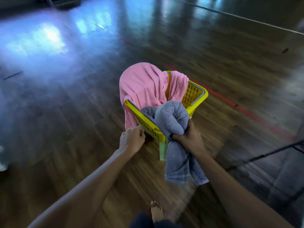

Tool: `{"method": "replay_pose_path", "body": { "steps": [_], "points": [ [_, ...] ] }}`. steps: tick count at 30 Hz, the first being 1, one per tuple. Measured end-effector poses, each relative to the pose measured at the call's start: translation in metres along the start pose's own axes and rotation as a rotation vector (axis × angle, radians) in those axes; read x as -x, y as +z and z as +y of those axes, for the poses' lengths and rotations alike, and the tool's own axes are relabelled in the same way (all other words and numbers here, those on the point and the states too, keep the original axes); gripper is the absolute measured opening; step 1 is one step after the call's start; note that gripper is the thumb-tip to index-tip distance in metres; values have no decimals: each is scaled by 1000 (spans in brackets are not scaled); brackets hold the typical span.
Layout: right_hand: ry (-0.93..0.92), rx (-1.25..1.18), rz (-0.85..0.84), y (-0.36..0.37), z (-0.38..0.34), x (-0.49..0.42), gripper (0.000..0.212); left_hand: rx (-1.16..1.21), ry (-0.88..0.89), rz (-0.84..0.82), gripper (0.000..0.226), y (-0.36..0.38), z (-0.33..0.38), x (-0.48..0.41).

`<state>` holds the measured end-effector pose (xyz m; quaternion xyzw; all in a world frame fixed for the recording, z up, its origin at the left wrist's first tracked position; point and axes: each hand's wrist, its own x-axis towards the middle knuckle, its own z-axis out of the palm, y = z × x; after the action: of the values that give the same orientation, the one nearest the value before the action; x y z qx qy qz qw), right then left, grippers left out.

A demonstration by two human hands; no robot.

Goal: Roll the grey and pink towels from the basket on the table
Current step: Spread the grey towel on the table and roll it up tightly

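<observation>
A yellow perforated basket (194, 94) stands on the wooden floor. A pink towel (143, 84) is draped over its far left rim and hangs down the outside. A grey towel (172, 119) bulges out of the basket's near corner, and its free end dangles below. My right hand (189, 137) grips the grey towel in a fist just under the bulge. My left hand (132, 139) has curled fingers that pinch the pink towel's hanging lower end against the basket's left wall. No table is in view.
My bare foot (156, 211) is on the floor below the hands. A green tag (162, 150) hangs from the basket's near corner. A red line (246, 111) crosses the floor at right, and a dark rod (263, 156) lies at the right edge.
</observation>
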<state>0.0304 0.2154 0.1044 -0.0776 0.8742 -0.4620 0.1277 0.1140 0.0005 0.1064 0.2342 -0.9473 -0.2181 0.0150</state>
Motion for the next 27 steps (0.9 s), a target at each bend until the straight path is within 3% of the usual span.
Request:
{"method": "replay_pose_path", "body": {
  "steps": [3,7,14,18,22,27],
  "points": [
    [27,30,32,8,-24,-57,99,-9,21,-23,14,-8,-8,-62],
    [48,36,73,23,-50,-139,91,-29,81,-30,16,-11,-20,-145],
    [114,120,161,95,-70,-278,94,-65,246,-172,16,32,-66,-289],
    [159,239,66,147,-35,-328,103,-154,315,-211,21,66,-90,-340],
    [247,505,-94,189,16,-355,102,-173,512,-150,28,103,-117,-364],
    [91,739,-259,220,69,-359,101,-147,662,-203,17,135,-137,-373]
  ]
}}
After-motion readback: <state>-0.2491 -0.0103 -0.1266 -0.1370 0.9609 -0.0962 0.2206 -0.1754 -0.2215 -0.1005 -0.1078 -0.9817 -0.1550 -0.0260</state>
